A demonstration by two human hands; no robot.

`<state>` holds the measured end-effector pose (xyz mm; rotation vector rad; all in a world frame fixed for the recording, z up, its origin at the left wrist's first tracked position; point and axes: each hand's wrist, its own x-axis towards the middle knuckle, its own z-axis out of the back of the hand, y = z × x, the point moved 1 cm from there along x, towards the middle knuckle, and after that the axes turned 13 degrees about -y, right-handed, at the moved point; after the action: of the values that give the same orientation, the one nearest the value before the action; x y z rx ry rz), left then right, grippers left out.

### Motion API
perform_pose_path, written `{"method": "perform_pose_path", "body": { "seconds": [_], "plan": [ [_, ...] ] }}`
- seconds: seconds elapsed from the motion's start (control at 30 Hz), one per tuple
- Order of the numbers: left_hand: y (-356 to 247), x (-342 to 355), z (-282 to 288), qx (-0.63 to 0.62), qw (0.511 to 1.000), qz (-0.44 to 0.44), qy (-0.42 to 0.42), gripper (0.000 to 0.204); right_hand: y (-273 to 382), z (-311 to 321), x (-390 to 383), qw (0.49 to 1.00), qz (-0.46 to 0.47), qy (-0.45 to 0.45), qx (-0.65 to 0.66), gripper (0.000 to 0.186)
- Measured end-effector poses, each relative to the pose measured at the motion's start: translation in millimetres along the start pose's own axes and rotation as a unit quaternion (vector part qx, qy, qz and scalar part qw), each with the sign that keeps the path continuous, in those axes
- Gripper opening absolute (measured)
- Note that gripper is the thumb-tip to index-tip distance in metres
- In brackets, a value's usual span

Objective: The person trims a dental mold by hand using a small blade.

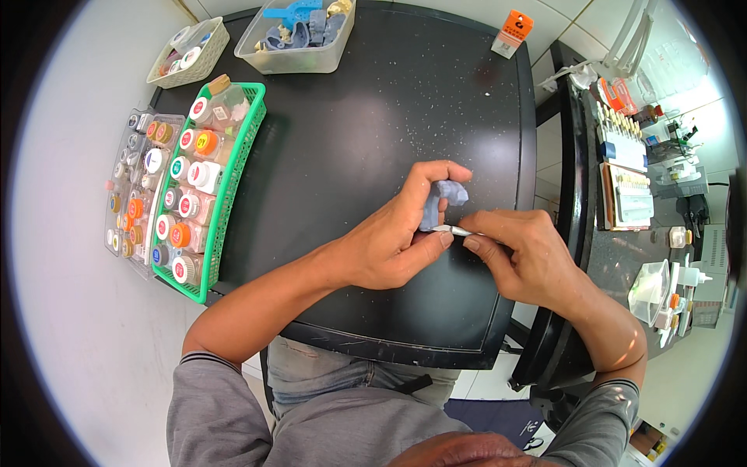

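Observation:
My left hand point(389, 241) grips a blue-grey moulded piece point(432, 208), shaped like a curved dental model, over the middle of the black table point(334, 132). Its fingers curl round the piece's upper part and its thumb lies at the lower end. My right hand point(521, 249) holds a slim silver tool point(461, 232) between thumb and fingers, just right of the piece. The tool's tip is at the piece's lower end, beside my left thumb. Pale specks lie scattered on the tabletop.
A green basket point(233, 179) of bottles and a clear tray point(117, 187) of jars sit left; a cream basket point(167, 74) and tub of moulds point(296, 62) stand behind; an orange-white box point(512, 35) is back right. A side bench point(607, 257) holds shade guides point(622, 198) and bottles.

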<state>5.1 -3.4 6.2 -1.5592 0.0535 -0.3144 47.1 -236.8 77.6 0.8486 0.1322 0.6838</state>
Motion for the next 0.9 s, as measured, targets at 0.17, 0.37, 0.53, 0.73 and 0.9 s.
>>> {"method": "perform_pose_path", "body": {
  "seconds": [0.17,0.37,0.53,0.73,0.9],
  "plan": [
    [1.9,0.3,-0.3,0.015,1.000,-0.024,-0.002,0.071,-0.7,-0.4,-0.4,1.000,-0.005,0.007,-0.002,0.011],
    [1.5,0.8,-0.2,0.028,0.999,-0.017,-0.001,0.070,0.0,0.1,-0.7,1.000,0.001,0.003,-0.015,0.011],
    [2.4,0.7,0.1,0.031,0.999,-0.020,-0.003,0.069,0.6,-0.3,0.1,1.000,0.006,0.000,-0.018,0.012],
    [2.8,0.8,0.5,0.022,1.000,-0.016,0.002,0.067,0.1,-0.1,-1.0,1.000,-0.003,0.000,-0.014,0.012],
    [1.5,0.9,-0.3,0.019,1.000,-0.013,0.001,0.065,-1.2,-0.7,-0.5,1.000,0.006,-0.006,-0.014,0.012]
  ]
}}
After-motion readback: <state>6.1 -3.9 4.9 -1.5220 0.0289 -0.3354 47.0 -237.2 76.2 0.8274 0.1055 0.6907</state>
